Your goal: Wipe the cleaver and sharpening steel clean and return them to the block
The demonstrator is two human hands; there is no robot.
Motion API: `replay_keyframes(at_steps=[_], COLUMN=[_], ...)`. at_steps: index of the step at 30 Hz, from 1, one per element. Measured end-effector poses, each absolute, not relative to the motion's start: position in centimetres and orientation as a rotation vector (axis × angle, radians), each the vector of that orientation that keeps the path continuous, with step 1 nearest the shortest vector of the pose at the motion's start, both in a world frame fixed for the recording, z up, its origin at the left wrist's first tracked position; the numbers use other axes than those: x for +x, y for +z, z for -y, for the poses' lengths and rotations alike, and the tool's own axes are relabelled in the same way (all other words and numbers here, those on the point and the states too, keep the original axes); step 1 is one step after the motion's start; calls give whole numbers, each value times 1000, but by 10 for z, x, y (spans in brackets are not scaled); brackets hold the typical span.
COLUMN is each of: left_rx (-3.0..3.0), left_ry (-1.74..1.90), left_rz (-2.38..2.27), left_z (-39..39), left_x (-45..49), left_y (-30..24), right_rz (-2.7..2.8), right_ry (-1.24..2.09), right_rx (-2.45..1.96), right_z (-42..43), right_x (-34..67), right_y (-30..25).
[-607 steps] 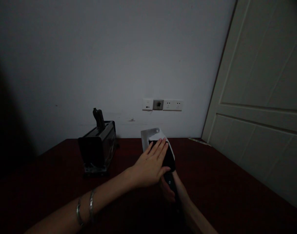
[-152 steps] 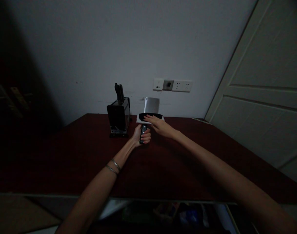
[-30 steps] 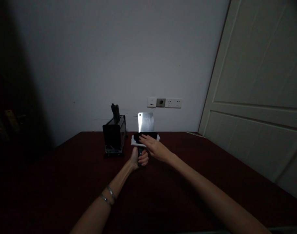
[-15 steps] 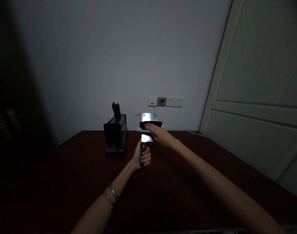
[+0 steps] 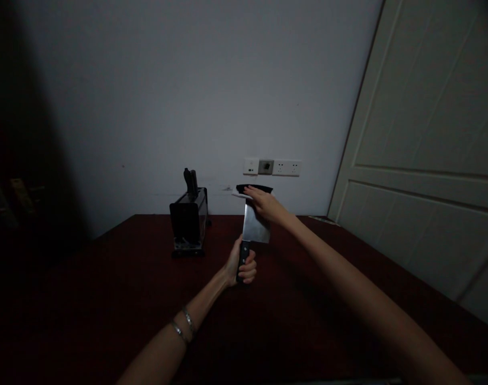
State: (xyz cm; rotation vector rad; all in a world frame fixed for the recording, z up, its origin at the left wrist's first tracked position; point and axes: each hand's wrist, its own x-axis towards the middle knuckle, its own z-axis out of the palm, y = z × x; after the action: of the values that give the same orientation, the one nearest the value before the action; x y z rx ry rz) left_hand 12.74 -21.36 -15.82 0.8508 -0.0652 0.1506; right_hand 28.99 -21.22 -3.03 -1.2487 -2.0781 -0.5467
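Note:
A cleaver [image 5: 256, 223] with a broad steel blade and a black riveted handle is held up over the table, blade upward and tilted slightly right. My left hand [image 5: 240, 267] is wrapped round its handle. At the blade's top end, my right hand [image 5: 263, 205] holds a black-and-white cloth-like piece [image 5: 262, 189], fingers laid along its dark side. The cloth and fingers hide the blade's upper end. To the left of the cleaver stands a dark knife block [image 5: 186, 222] with black knife handles [image 5: 191, 181] sticking out of its top.
The dark red tabletop [image 5: 107, 299] runs back to a grey wall [image 5: 195, 96]. Switches and sockets [image 5: 287, 168] are set in the wall behind the cleaver. A white panelled door [image 5: 424, 149] borders the table on the right.
My right hand and the cloth have moved up the blade to its top end, uncovering the lower blade. My left hand with the cleaver has shifted slightly right and down, and the cleaver leans more.

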Motion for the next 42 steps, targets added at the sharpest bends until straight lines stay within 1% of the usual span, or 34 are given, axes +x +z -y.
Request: replay_keyframes(at_steps=[3,8,11,13,18,21,23,29,31,33,39,42], left_rx=[869,842,836,846,855,825,810,775,787,799,846,865], left_ry=[175,276,306,265,160,171,204,386,382,339,159,140], left_rz=[50,72,90,99,107,118,123,127,116,111,94,86], left_z=[211,200,197,199,211,213,209,190,188,192,205,206], left_x=[126,123,122,123,127,127,126,118,117,117,124,126], left_y=[-159,-162,-162,-160,-156,-155,-155,-158,-158,-157,-158,-160], right_rz=[2057,2234,2301,2291,2077,2006,2015,2227,2243,2219,2025,1974], right_ry=[-550,-446,-393,-410,-525,-541,-523,-317,-290,-309,-487,-535], right_rx=[-1232,-1108,-1058,-1056,-1167,-1235,-1244,-1122,-1105,-1110,-1217,-1255], right_z=[212,245,258,255,224,213,218,261,266,260,217,210], right_x=[281,250,245,251,281,288,284,251,249,254,291,296], right_y=[-38,-86,-96,-85,-31,-20,-31,-103,-109,-100,-33,-24])
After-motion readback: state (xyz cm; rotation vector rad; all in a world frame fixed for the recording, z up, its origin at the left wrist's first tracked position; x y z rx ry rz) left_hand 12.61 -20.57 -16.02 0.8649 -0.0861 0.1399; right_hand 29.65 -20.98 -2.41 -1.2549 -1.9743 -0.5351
